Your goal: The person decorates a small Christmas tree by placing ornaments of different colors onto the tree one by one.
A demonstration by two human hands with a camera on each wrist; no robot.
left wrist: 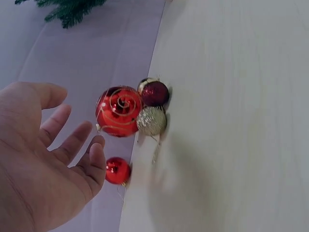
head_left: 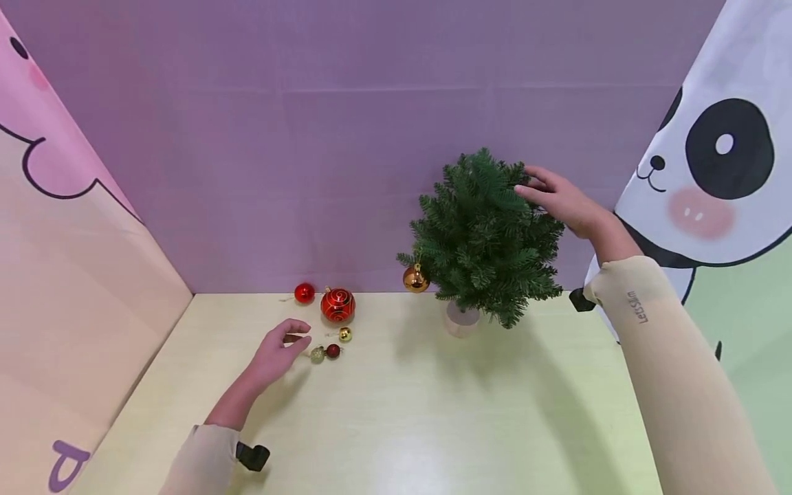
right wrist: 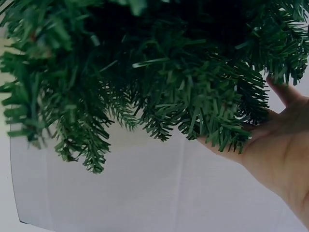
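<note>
A small green artificial Christmas tree (head_left: pixel 489 234) in a pale pot (head_left: pixel 461 320) stands at the back right of the table. On its left side hangs a gold bauble (head_left: pixel 416 279). My right hand (head_left: pixel 559 199) reaches the tree's upper right branches, its fingers partly hidden among the needles in the right wrist view. My left hand (head_left: pixel 281 350) hovers, palm bared and holding nothing, just left of several baubles. Among them are a large red swirl-patterned bauble (left wrist: pixel 119 111), a plain red bauble (left wrist: pixel 118 170), a glittery champagne bauble (left wrist: pixel 151 121) and a dark red bauble (head_left: pixel 333 350).
A small gold bauble (head_left: pixel 345 334) lies in front of the large patterned one. The pale wooden table (head_left: pixel 383 412) meets a purple cloth wall (head_left: pixel 278 172) at the back. Printed cloths, one with a panda (head_left: pixel 730 165), flank both sides.
</note>
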